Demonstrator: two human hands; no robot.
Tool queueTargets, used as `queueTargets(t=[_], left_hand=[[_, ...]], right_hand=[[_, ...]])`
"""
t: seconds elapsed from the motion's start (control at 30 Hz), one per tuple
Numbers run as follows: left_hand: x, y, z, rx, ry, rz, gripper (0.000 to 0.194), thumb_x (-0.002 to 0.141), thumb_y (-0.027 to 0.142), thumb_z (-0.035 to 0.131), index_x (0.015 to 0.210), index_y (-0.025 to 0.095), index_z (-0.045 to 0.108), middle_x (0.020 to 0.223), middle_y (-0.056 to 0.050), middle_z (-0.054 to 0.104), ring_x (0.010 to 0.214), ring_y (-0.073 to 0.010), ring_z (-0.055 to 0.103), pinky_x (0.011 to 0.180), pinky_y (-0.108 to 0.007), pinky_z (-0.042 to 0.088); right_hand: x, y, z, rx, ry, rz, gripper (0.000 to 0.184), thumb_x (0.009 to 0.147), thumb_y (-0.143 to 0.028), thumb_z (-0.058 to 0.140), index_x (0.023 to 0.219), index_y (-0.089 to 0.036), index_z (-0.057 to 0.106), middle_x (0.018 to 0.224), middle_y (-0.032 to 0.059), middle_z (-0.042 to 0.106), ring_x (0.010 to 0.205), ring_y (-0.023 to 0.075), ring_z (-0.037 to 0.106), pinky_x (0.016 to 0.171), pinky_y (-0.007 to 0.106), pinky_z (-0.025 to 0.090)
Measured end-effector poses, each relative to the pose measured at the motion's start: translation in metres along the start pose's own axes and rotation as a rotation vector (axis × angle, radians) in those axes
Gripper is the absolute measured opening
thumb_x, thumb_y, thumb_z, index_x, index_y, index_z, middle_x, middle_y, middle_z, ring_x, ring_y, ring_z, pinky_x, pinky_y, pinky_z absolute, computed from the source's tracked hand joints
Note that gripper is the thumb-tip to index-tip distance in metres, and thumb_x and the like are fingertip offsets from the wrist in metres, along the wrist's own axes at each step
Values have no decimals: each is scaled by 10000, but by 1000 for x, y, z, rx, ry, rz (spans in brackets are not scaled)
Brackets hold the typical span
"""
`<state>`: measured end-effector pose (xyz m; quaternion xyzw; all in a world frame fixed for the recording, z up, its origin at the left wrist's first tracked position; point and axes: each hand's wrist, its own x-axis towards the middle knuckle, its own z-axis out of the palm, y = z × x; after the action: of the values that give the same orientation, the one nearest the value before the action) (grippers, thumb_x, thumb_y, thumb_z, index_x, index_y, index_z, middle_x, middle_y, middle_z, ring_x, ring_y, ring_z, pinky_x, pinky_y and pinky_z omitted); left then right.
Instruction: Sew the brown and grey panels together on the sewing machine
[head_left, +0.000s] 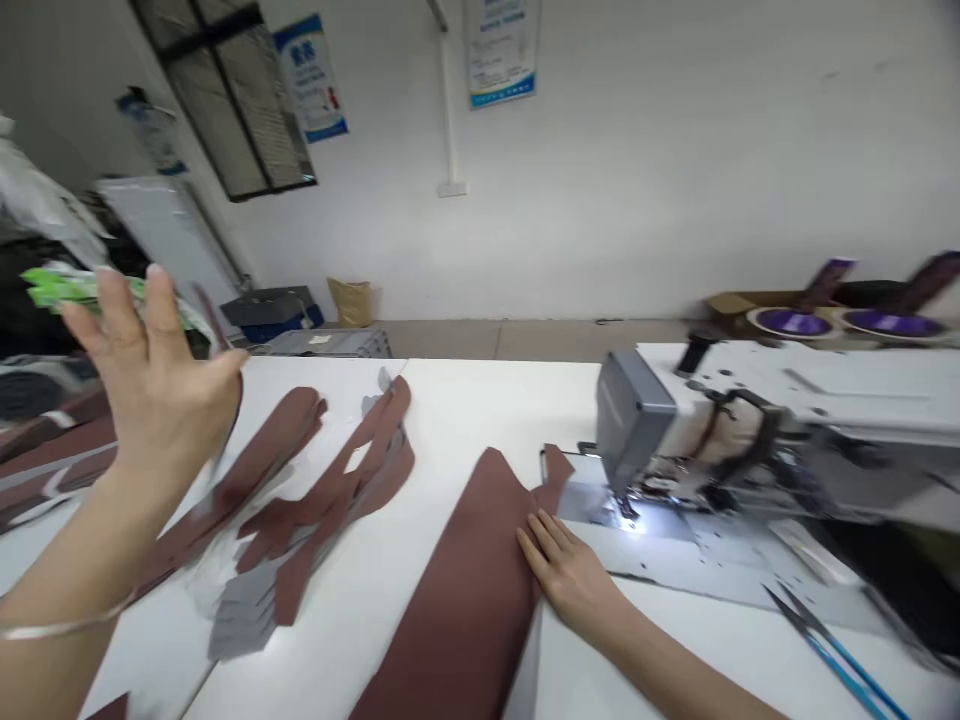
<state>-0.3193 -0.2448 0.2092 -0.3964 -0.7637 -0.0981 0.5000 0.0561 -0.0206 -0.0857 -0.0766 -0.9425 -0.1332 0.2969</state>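
My left hand [161,385] is raised at the left, three fingers spread upward. Its index finger is hidden, and a thin dark brown strip [210,312] passes behind the thumb, apparently pinched there. My right hand [562,565] lies flat, fingers stretched out, on the edge of a large brown leather-like panel [472,590]. A small brown tab [555,475] juts out beyond my fingertips, beside the sewing machine [637,430]. The machine's lamp lights the needle area, just right of that hand.
Brown cut pieces [345,490] and grey pieces [244,615] lie on the white table [442,450]. Blue-handled scissors [832,650] rest at the lower right, near a black item [892,580]. Purple thread cones [795,318] stand behind the machine. Grey crates [322,343] sit beyond the table.
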Motion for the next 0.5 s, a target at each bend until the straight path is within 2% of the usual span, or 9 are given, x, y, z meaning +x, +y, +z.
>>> queueTargets(t=[0.03, 0.07, 0.1, 0.17, 0.2, 0.23, 0.27, 0.37, 0.5], left_hand=[[2, 31, -7, -71, 47, 142, 285, 914, 298, 455, 990, 51, 574, 1587, -48, 73, 1431, -429, -7, 1043, -713, 35], [-3, 67, -11, -163, 36, 290, 241, 910, 276, 470, 894, 67, 588, 1582, -48, 102, 1438, -421, 37, 1074, -677, 103], [-14, 105, -12, -245, -53, 429, 202, 907, 228, 467, 853, 91, 605, 1543, -70, 237, 1431, -382, 166, 1094, -607, 212], [-51, 183, -7, -387, -313, 719, 240, 891, 116, 417, 815, 118, 644, 1246, -155, 576, 1248, -327, 482, 989, -488, 415], [-72, 220, -3, -425, -486, 784, 268, 872, 78, 406, 794, 126, 658, 1042, -160, 659, 1081, -308, 588, 888, -452, 472], [-92, 253, 3, -462, -665, 811, 271, 854, 65, 413, 804, 131, 671, 935, -156, 677, 965, -300, 623, 819, -434, 490], [-109, 282, 8, -506, -776, 802, 256, 841, 75, 432, 825, 125, 683, 924, -168, 678, 929, -307, 627, 793, -434, 492], [-139, 341, 19, -584, -854, 782, 205, 806, 134, 489, 830, 122, 693, 906, -165, 674, 879, -312, 636, 736, -422, 502], [-149, 372, 20, -644, -872, 687, 262, 828, 156, 428, 936, 114, 664, 970, -158, 650, 883, -295, 632, 703, -404, 514]], right_hand=[[2, -1, -3, 7, -36, -5, 353, 840, -91, 487, 1157, -66, 641, 1164, 221, 639, 1126, 325, 598, 940, 467, 514], [4, -1, -6, 16, -73, -13, 353, 850, -94, 484, 1168, -53, 631, 1176, 237, 627, 1135, 330, 591, 948, 477, 506], [5, -1, -9, 27, -100, -24, 353, 855, -92, 481, 1175, -36, 621, 1179, 252, 620, 1138, 336, 589, 951, 485, 501], [7, -1, -13, 61, -110, -59, 331, 866, -100, 478, 1154, -13, 615, 1151, 276, 623, 1112, 345, 602, 925, 500, 510], [6, 0, -16, 79, -111, -77, 319, 876, -107, 470, 1145, -12, 613, 1139, 281, 625, 1102, 341, 607, 910, 506, 515], [4, 0, -19, 95, -108, -91, 312, 888, -121, 462, 1141, -13, 609, 1137, 284, 624, 1099, 338, 608, 900, 509, 519], [0, 0, -23, 107, -106, -103, 304, 897, -137, 459, 1132, -13, 607, 1140, 287, 620, 1104, 337, 605, 900, 507, 520], [-18, -2, -40, 128, -107, -118, 245, 899, -154, 472, 1048, -30, 623, 1130, 274, 621, 1134, 343, 586, 945, 493, 501], [-45, 4, -65, 183, -111, -139, 223, 915, -160, 498, 1077, -56, 609, 1110, 218, 631, 1196, 327, 541, 1005, 460, 469]])
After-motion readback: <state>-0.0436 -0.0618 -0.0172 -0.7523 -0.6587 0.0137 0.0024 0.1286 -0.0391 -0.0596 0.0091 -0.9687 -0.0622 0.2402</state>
